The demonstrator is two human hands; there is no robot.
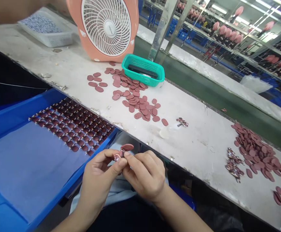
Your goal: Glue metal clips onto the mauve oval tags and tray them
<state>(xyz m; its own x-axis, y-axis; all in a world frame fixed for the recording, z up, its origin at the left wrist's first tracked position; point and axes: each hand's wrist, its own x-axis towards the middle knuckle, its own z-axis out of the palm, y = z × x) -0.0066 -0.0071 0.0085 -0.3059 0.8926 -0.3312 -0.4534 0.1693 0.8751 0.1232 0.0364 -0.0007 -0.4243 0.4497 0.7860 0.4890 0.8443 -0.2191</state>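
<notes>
My left hand (99, 177) and my right hand (144, 174) meet in front of me, just below the table edge. Both pinch one small maroon oval piece (126, 147) with a small patterned part (117, 157) under it. The fingertips of both hands are pressed together on it. A heap of loose maroon oval pieces (133, 96) lies on the white table (193, 141) beyond my hands. To my left, a blue tray (7, 116) holds rows of finished maroon pieces (75, 124) on a blue-grey cloth.
A pink fan (105, 29) stands at the back beside a teal basket (142, 71). A second maroon heap (257, 153) and a small patterned pile (232, 162) lie at the right. A white bin (45, 30) sits far left. A conveyor runs behind the table.
</notes>
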